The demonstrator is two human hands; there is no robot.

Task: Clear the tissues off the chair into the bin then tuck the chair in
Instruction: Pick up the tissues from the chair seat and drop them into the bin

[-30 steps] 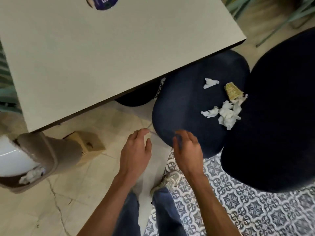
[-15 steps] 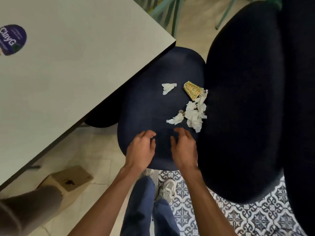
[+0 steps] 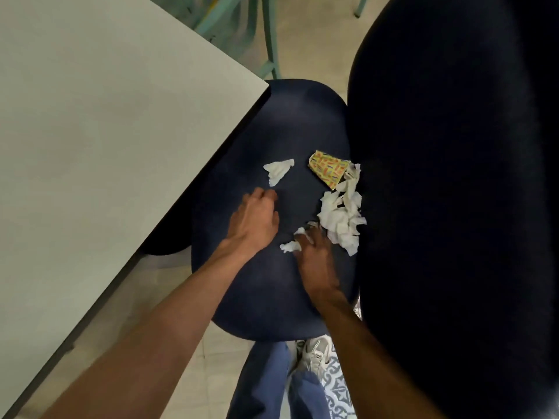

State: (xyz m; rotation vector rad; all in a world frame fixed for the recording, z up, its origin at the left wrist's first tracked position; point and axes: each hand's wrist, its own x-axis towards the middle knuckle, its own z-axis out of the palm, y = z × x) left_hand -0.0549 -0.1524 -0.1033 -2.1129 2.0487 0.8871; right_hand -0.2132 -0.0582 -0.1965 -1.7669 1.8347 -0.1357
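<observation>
The dark navy chair seat (image 3: 272, 131) sticks out from under the table, its backrest (image 3: 453, 176) at the right. On the seat lie a single white tissue (image 3: 278, 170), a heap of crumpled tissues (image 3: 341, 219) against the backrest, a small scrap (image 3: 289, 247), and a crushed colourful paper cup (image 3: 328, 170). My left hand (image 3: 257, 219) hovers over the seat just below the single tissue, fingers loosely curled and holding nothing. My right hand (image 3: 314, 255) has its fingertips on the small scrap at the heap's lower edge, with no clear grip. The bin is out of view.
A pale table top (image 3: 90, 131) fills the left, its corner overhanging the seat. Green metal chair legs (image 3: 269, 34) stand on the tiled floor beyond. My jeans and a grey shoe (image 3: 314, 355) are below the seat, by a patterned rug (image 3: 338, 391).
Both hands moved forward from the seat's near edge onto the seat; the right reached the tissues, the left neared the single tissue. The view shifted right, and the bin left the frame.
</observation>
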